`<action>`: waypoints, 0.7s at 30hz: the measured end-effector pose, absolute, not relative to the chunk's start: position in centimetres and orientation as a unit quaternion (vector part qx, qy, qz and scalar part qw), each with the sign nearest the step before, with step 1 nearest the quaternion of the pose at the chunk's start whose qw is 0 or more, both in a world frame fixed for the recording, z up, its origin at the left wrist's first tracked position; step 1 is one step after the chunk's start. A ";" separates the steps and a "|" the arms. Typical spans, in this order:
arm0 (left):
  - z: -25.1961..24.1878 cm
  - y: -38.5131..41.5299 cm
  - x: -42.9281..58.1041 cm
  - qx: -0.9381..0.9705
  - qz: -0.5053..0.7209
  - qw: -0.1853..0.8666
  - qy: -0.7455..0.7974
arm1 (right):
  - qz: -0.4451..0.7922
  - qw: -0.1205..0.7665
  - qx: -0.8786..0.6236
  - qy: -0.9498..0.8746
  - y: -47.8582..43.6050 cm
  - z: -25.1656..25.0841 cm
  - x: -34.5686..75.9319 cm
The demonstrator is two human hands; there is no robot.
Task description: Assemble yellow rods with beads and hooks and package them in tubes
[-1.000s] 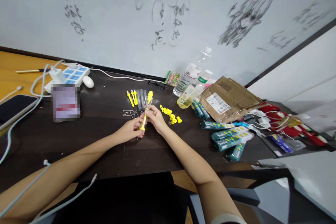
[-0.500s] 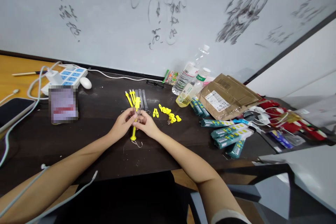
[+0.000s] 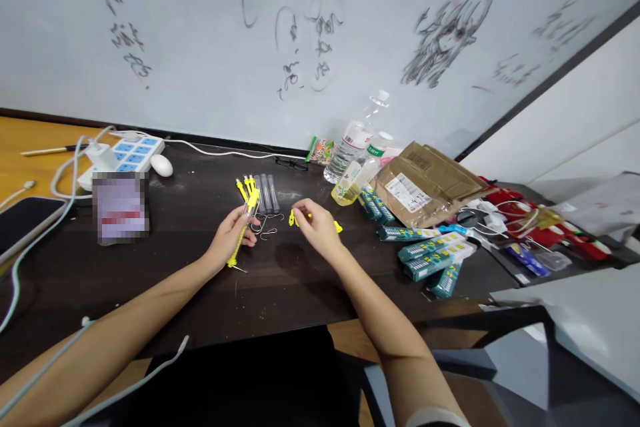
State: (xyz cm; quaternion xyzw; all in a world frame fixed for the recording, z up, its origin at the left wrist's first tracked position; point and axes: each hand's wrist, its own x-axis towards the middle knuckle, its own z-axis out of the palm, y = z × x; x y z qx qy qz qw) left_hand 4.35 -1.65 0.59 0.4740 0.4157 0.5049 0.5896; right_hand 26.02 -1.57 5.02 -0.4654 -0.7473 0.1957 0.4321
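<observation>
My left hand (image 3: pixel 231 233) is closed round a yellow rod with a clear tube (image 3: pixel 245 228), tilted, with a metal hook at its lower end. My right hand (image 3: pixel 317 228) is over the small yellow pieces (image 3: pixel 338 227), its fingers bent close to one of them; whether it grips a piece is too small to tell. Behind my left hand lie several yellow rods (image 3: pixel 242 188) and clear tubes (image 3: pixel 270 193). Loose metal hooks (image 3: pixel 269 233) rest on the dark table between my hands.
Two bottles (image 3: pixel 354 180), a brown parcel (image 3: pixel 417 183) and several green boxes (image 3: pixel 434 260) stand or lie to the right. At the left are a power strip (image 3: pixel 135 153), a white mouse (image 3: pixel 161 165), a phone (image 3: pixel 30 220) and cables. Glasses (image 3: pixel 291 163) lie by the whiteboard.
My right hand has left the yellow rod and moved right to the small yellow pieces. My left hand still holds the rod, now slightly further left and more tilted. Hooks between the hands are now exposed.
</observation>
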 end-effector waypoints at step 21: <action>0.0 -1.9 4.5 0.517 0.457 0.595 0.412 | 0.013 0.135 -0.926 -0.353 -9.9 4.1 51.1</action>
